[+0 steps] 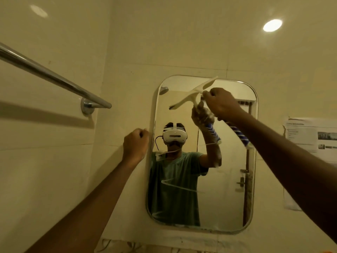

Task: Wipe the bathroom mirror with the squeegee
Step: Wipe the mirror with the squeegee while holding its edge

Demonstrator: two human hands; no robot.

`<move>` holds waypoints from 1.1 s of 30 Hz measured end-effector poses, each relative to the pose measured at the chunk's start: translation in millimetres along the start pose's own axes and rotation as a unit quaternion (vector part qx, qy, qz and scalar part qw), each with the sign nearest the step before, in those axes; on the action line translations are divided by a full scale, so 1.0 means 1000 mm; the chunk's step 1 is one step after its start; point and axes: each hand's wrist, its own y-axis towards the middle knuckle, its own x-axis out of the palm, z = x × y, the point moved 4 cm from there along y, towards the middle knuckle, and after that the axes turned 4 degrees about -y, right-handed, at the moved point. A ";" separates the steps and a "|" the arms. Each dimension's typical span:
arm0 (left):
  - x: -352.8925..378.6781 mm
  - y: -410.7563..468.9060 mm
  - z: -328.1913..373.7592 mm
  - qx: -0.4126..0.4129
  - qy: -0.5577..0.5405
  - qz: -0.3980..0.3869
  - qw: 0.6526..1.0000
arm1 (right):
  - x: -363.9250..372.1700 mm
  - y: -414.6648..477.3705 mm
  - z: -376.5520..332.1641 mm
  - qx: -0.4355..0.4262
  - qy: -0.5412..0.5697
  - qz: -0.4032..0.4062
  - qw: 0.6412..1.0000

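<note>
Overhead — pale T-shaped squeegee (193,94), rounded glossy mirror (218,189)

The mirror (228,198) hangs on the wall at centre frame. My right hand (224,105) is before its upper part and holds the squeegee (191,95), whose blade slants across the mirror's top. My left hand (135,143) sits just beside the mirror's left edge. A towel rail (54,77) crosses the upper left, and a paper notice (308,136) is on the wall at far right.

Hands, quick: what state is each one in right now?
Left hand: closed, fingers curled, holding nothing, at the left edge of the mirror.
Right hand: closed, gripping the squeegee by its handle.
</note>
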 end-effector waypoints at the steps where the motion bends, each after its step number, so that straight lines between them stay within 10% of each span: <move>1: 0.002 0.007 0.010 -0.004 -0.023 0.002 1.000 | 0.007 0.002 -0.011 -0.018 -0.004 0.007 1.000; 11: 0.032 0.035 0.030 -0.118 -0.048 0.037 0.991 | 0.008 -0.008 0.002 -0.027 -0.144 0.007 0.989; 33: 0.030 0.051 0.031 0.056 0.116 0.128 0.983 | -0.003 -0.049 0.078 0.099 -0.060 0.134 0.984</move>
